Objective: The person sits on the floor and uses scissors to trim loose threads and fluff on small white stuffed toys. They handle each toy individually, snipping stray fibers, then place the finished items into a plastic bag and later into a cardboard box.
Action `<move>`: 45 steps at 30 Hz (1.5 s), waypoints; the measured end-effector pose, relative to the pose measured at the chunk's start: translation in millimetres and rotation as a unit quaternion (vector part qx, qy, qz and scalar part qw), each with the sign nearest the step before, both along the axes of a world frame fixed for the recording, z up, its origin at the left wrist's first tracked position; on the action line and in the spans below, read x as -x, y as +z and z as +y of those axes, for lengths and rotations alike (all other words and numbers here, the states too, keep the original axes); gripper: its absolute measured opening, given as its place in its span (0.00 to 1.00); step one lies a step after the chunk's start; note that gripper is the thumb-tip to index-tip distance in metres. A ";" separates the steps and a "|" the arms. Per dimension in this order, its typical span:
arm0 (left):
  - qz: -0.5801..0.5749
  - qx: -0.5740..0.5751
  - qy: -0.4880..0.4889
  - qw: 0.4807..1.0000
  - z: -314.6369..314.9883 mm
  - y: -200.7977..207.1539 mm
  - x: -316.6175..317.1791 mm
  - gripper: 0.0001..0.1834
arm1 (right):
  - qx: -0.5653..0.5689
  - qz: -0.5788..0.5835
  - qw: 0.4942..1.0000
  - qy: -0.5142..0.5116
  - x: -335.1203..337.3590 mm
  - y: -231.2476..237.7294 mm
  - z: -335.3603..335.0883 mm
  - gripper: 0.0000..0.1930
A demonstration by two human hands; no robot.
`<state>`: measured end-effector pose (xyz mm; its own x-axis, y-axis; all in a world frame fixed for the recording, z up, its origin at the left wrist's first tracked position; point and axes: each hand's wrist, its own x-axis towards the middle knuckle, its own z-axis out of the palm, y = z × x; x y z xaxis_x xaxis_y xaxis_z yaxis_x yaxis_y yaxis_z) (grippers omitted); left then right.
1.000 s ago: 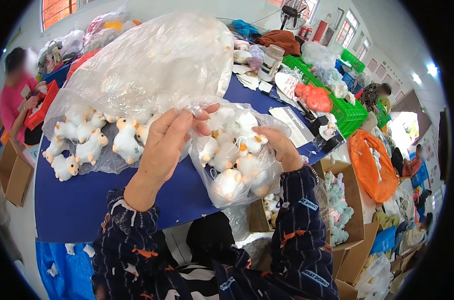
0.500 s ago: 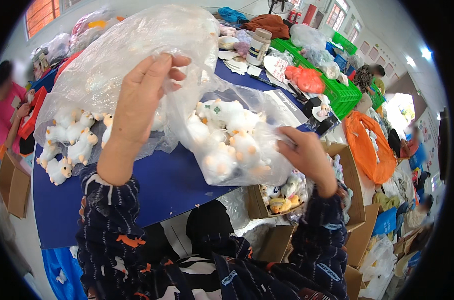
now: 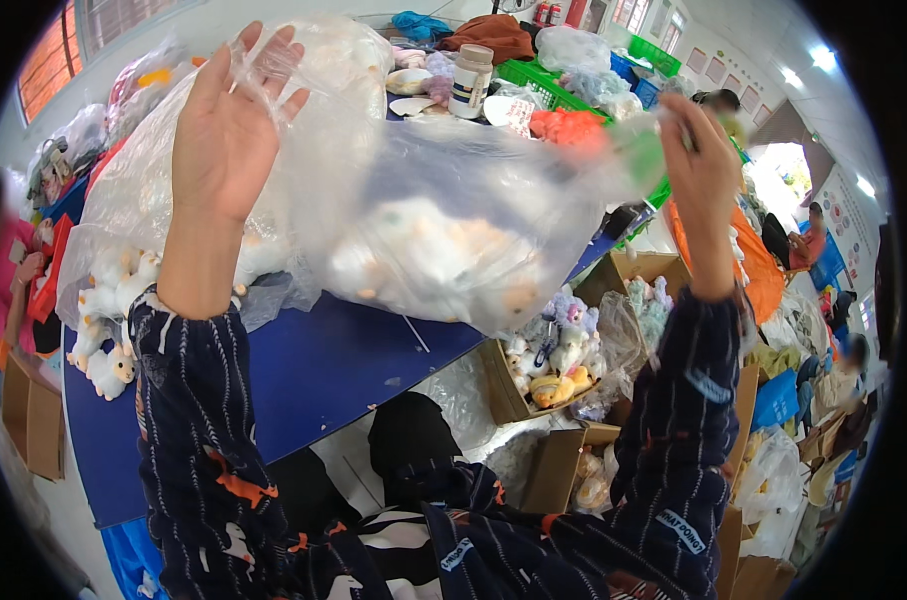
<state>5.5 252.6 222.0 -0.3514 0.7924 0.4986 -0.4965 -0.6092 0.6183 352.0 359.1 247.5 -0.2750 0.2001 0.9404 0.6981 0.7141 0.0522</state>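
A clear plastic bag (image 3: 474,165) is stretched between my raised hands over the blue table. Several white plush toys with tan patches (image 3: 434,250) lie blurred in its sagging lower part. My left hand (image 3: 224,140), palm showing and fingers partly spread, has the bag's left edge caught among its fingers. On the other side my right hand (image 3: 704,160) pinches the bag's opposite corner, its fingers closed. Left of the bag, more white plush toys (image 3: 109,370) spill from a large clear plastic sack (image 3: 314,60) at the table's edge.
Below the table's right edge stands a cardboard box (image 3: 504,385) of mixed plush toys. A white jar (image 3: 471,80) and green crates (image 3: 544,85) are at the back. An orange sack (image 3: 764,275) lies at right. People sit at far left and right.
Both hands have risen and moved apart, the right one farthest, pulling the bag wide and upward. The toys inside have shifted with it. My left fingers have spread.
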 end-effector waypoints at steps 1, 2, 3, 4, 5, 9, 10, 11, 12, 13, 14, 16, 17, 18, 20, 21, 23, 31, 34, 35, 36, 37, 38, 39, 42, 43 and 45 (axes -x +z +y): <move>0.004 -0.002 -0.025 1.000 1.1 1.6 -1.5 0.25 | -0.017 0.004 1.000 -0.024 8.1 3.0 13.4 0.09; 0.053 0.004 0.000 0.999 2.3 0.8 -4.1 0.25 | -0.018 0.001 0.999 -0.037 20.2 6.6 24.2 0.09; 0.100 0.011 0.024 0.995 6.5 -3.7 -8.1 0.26 | -0.019 -0.003 0.999 -0.051 34.2 9.0 30.2 0.10; 0.146 0.016 0.050 0.988 8.4 -5.0 -12.8 0.26 | 0.014 -0.003 1.000 -0.009 51.4 12.3 28.5 0.11; 0.234 0.052 0.057 0.969 17.9 -8.3 -30.3 0.28 | 0.048 -0.007 0.999 0.014 58.0 11.3 25.1 0.11; 0.498 0.160 0.116 0.844 3.5 -15.3 -79.5 0.29 | 0.100 -0.015 0.979 0.176 116.3 -4.8 0.3 0.10; 0.537 0.162 0.109 0.820 3.9 -15.8 -91.3 0.29 | 0.104 -0.062 0.969 0.215 124.6 -8.1 -11.4 0.09; 0.527 0.146 0.094 0.832 10.6 -30.6 -84.3 0.27 | 0.109 -0.107 0.954 0.256 131.6 -15.0 -21.7 0.09; 0.516 0.135 0.083 0.842 13.6 -46.1 -72.1 0.25 | 0.112 -0.149 0.937 0.295 136.9 -17.2 -38.1 0.09; 0.473 0.173 0.083 0.860 3.8 -42.3 -80.8 0.21 | 0.115 -0.189 0.920 0.324 132.9 -14.0 -48.6 0.10; 0.430 0.213 0.082 0.873 -6.6 -37.2 -88.2 0.19 | 0.120 -0.150 0.916 0.353 128.4 -13.1 -45.4 0.11; 0.330 0.238 0.023 0.913 -7.6 -39.4 -95.3 0.17 | 0.129 -0.072 0.897 0.416 118.3 -14.6 -37.4 0.13; 0.278 0.253 -0.006 0.927 -5.7 -39.3 -95.9 0.17 | 0.174 -0.064 0.907 0.379 105.0 -12.8 -33.9 0.15; 0.285 0.256 -0.079 0.920 -1.5 -34.5 -93.7 0.18 | 0.230 -0.067 0.895 0.375 93.3 -12.0 -30.3 0.15; 0.217 0.255 -0.115 0.935 4.6 -37.4 -93.0 0.18 | 0.279 -0.110 0.870 0.392 81.3 -25.7 -18.2 0.13; 0.185 0.260 -0.125 0.939 4.9 -40.1 -88.3 0.19 | 0.271 -0.149 0.853 0.419 90.4 -37.3 -10.8 0.12; 0.150 0.264 -0.138 0.943 6.0 -41.3 -86.3 0.17 | 0.292 -0.203 0.878 0.319 90.2 -41.0 -18.6 0.10; 0.140 0.208 -0.269 0.930 15.9 -56.2 -64.7 0.17 | 0.306 -0.031 0.864 0.398 101.4 -57.8 -19.7 0.10; 0.146 0.233 -0.241 0.931 14.9 -58.7 -64.7 0.17 | 0.232 0.010 0.928 0.291 103.0 -58.4 -20.7 0.07; 0.120 0.226 -0.217 0.942 16.0 -62.1 -63.6 0.16 | 0.198 0.034 0.945 0.257 106.2 -59.7 -21.1 0.06; 0.094 0.219 -0.192 0.952 18.3 -67.1 -62.1 0.15 | 0.145 0.053 0.953 0.259 109.9 -61.1 -22.1 0.06; 0.067 0.211 -0.167 0.961 19.9 -69.9 -61.9 0.15 | 0.113 0.037 0.956 0.269 109.0 -64.5 -25.3 0.07; 0.037 0.228 -0.126 0.965 21.1 -70.6 -62.8 0.15 | 0.082 0.020 0.956 0.280 106.9 -64.0 -32.5 0.08; 0.008 0.245 -0.084 0.966 22.6 -70.4 -63.7 0.15 | 0.050 0.003 0.956 0.290 106.0 -64.0 -36.6 0.09; 0.108 0.252 -0.111 0.955 19.4 -75.9 -36.4 0.16 | 0.061 -0.083 0.915 0.390 109.3 -70.0 -53.1 0.12; 0.170 0.241 -0.150 0.944 17.0 -76.4 -27.1 0.16 | 0.084 -0.090 0.901 0.415 106.7 -68.1 -60.9 0.12; 0.311 0.202 -0.058 0.927 14.5 -64.5 -51.9 0.11 | 0.183 0.029 0.857 0.481 105.9 -73.1 -50.3 0.13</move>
